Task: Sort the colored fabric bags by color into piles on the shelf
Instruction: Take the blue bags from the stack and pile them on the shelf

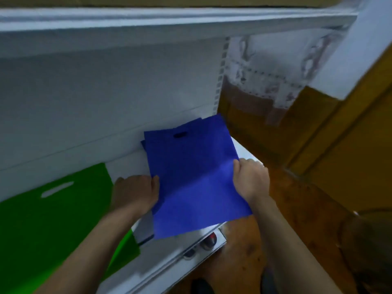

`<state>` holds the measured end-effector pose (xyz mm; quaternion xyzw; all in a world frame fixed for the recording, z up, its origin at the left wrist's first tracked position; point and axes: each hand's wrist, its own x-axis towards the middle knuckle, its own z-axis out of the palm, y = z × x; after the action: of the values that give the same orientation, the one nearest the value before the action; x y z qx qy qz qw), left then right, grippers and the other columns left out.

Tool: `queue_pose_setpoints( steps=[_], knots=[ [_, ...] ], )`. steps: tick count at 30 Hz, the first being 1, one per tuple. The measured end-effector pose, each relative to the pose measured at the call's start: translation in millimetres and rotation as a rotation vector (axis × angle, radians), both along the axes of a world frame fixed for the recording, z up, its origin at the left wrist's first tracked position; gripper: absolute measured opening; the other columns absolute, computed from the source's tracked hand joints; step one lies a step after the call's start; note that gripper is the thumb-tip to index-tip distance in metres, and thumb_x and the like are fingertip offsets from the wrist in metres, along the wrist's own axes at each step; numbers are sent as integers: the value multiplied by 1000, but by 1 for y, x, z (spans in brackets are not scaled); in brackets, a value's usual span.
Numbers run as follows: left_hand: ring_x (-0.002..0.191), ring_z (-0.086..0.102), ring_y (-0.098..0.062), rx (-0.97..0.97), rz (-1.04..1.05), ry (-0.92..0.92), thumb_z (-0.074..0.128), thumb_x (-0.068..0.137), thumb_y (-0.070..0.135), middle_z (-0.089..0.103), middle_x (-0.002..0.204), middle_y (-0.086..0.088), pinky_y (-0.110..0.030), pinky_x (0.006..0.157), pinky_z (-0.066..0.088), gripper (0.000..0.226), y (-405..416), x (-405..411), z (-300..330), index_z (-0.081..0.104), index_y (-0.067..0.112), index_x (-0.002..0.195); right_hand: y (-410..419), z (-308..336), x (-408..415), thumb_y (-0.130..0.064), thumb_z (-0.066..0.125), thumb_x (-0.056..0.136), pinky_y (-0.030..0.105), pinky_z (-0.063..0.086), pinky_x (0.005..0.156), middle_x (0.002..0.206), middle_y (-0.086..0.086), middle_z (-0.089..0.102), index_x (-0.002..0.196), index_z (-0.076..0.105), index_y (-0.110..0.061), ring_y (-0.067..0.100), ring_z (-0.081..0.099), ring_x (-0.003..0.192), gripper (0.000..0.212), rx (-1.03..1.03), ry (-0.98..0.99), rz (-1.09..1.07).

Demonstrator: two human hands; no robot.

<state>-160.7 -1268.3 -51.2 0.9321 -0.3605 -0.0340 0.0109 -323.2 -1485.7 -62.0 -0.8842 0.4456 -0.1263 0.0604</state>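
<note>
Holding a blue bag (197, 179) by its two side edges, the left hand (135, 193) and right hand (250, 179) have their fingers clamped on the fabric, in the head view. It hangs over the shelf (127, 168) near its right front corner, above what looks like another blue bag (143, 145). A green bag (53, 213) lies toward the left end. Two colour piles seem started; unsorted bags are out of sight.

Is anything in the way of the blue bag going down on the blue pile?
Nothing visible is. The blue bag, held by the left hand and right hand, already lies over the blue pile on the shelf.
</note>
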Motion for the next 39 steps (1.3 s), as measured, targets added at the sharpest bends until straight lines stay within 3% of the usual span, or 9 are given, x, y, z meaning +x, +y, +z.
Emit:
queue_pose_setpoints(
  steps=[5,9,13,18,24,29,33,35,39],
  knots=[
    [91,64,-27,69,153,28,17,103,47,67,102,-8,-32,78,45,56,-43,-5,-6,64,17,98,-62,-10,43,-38,27,102,41,50,76,83,1,63,86,61,-19,21,58,75,42,-20,74,150],
    [95,64,-26,151,253,118,20,102,50,66,105,-7,-32,78,46,55,-60,-6,-16,63,16,102,-87,-16,67,-42,27,101,35,46,77,90,1,59,99,60,-19,20,55,85,40,31,183,222],
    [94,62,-26,113,358,246,24,98,60,64,105,-7,-33,80,49,55,-62,-1,-22,58,16,97,-97,-20,75,-46,42,97,34,46,82,112,5,58,119,54,-16,21,54,100,39,87,157,222],
    [99,61,-29,53,367,284,30,100,52,63,110,-11,-34,83,49,50,-65,-5,-26,58,12,108,-99,-27,78,-42,45,97,32,44,78,110,7,58,115,58,-13,22,55,96,37,137,117,252],
    [94,61,-29,21,413,291,32,99,51,64,106,-10,-33,80,49,47,-69,-5,-28,58,12,103,-104,-31,80,-40,49,95,32,48,72,110,7,57,112,57,-12,16,49,86,34,221,44,239],
    [82,56,-24,-82,480,371,39,97,54,60,90,-3,-31,70,42,39,-58,-10,-26,49,21,80,-92,-18,77,-46,52,93,41,42,97,135,13,49,136,46,-12,29,47,121,55,173,-45,250],
    [89,62,-26,-162,536,199,46,94,51,66,92,-2,-31,71,46,32,-22,-21,-18,55,22,85,-42,0,86,-41,56,91,41,34,103,134,10,50,134,50,-14,28,42,124,51,175,-185,495],
    [82,64,-28,-278,548,62,47,92,49,66,83,-3,-32,68,46,31,6,-31,-14,57,22,80,-6,3,95,-38,58,91,39,30,103,132,8,50,132,52,-15,27,40,124,47,213,-200,672],
    [77,64,-29,-318,640,-47,36,81,53,63,81,-3,-37,68,51,41,78,-54,-7,62,20,84,80,-2,114,-39,50,88,38,31,96,123,7,56,122,58,-14,28,46,117,43,251,-164,935]
  ],
)
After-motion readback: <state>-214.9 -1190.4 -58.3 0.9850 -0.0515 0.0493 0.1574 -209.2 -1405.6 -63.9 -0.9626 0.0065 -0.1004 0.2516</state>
